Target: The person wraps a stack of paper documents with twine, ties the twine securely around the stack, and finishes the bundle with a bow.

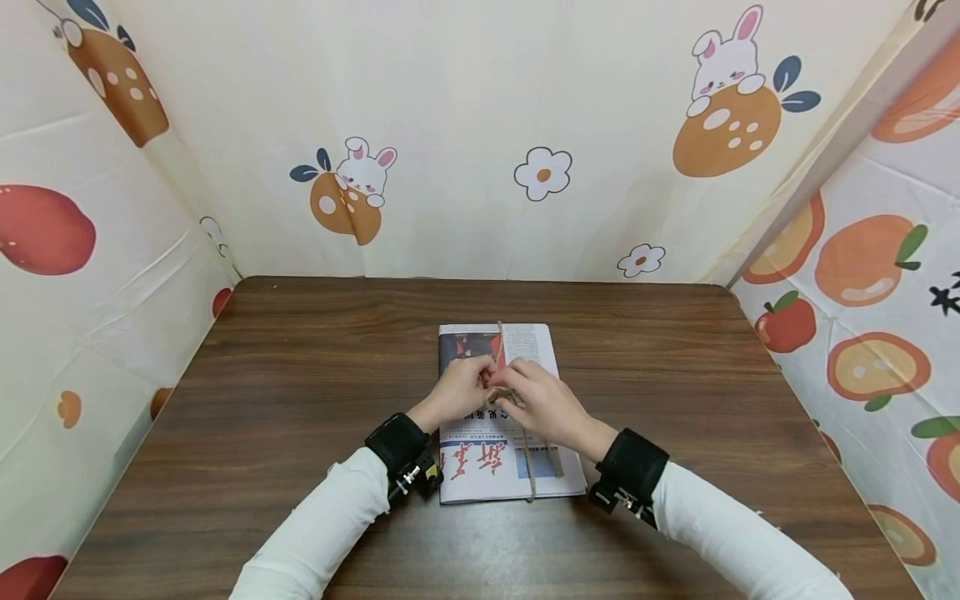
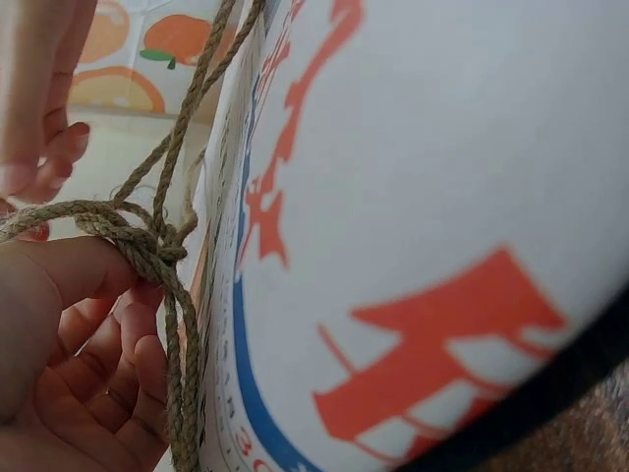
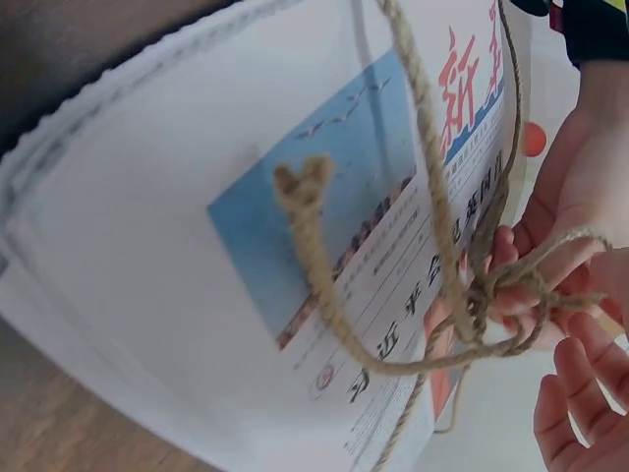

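A folded newspaper stack [image 1: 480, 477] lies on the table, bound with brown twine [image 1: 528, 467]. My left hand [image 1: 459, 390] is over its middle and pinches the twine beside a knot [image 2: 147, 241], thumb and fingers curled. Opposite it, my right hand [image 1: 546, 404] holds a strand of the twine drawn out from the knot; its fingertips are partly hidden in the head view. In the right wrist view the right hand's fingers [image 3: 580, 393] are bent near the loops. One frayed twine end [image 3: 305, 182] hangs over the blue picture on the front page.
The brown wooden table [image 1: 322, 333] extends around the stack on all sides. Behind it hangs a pale curtain [image 1: 450, 100] printed with rabbits and flowers, and fruit-printed sheets [image 1: 862, 275] line the sides. Black bands [image 1: 633, 467] with cameras sit on both wrists.
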Demonstrator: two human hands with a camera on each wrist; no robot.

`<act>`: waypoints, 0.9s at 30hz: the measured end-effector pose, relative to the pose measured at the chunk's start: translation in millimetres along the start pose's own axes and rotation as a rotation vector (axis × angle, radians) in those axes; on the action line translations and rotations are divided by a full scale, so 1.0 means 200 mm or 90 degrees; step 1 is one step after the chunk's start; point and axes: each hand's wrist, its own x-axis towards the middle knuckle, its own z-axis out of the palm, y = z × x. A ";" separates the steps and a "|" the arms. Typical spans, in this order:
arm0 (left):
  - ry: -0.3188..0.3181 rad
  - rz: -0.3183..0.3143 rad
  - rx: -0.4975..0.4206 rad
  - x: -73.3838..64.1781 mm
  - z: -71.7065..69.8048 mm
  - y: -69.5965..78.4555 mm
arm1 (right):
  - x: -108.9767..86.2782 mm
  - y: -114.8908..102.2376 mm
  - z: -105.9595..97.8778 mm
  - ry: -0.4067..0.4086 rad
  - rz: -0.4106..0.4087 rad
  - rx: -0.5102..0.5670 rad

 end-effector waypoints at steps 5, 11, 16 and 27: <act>-0.005 -0.012 -0.008 0.00 0.01 0.00 | 0.00 -0.02 0.01 0.004 -0.019 0.003; 0.002 -0.008 -0.023 -0.01 0.01 -0.01 | 0.00 0.00 0.00 0.024 0.000 0.028; 0.008 -0.010 -0.029 -0.02 -0.01 -0.02 | -0.01 0.04 0.00 0.026 0.057 0.058; 0.005 -0.043 -0.032 -0.03 -0.05 -0.02 | -0.03 0.09 -0.02 -0.007 0.192 0.123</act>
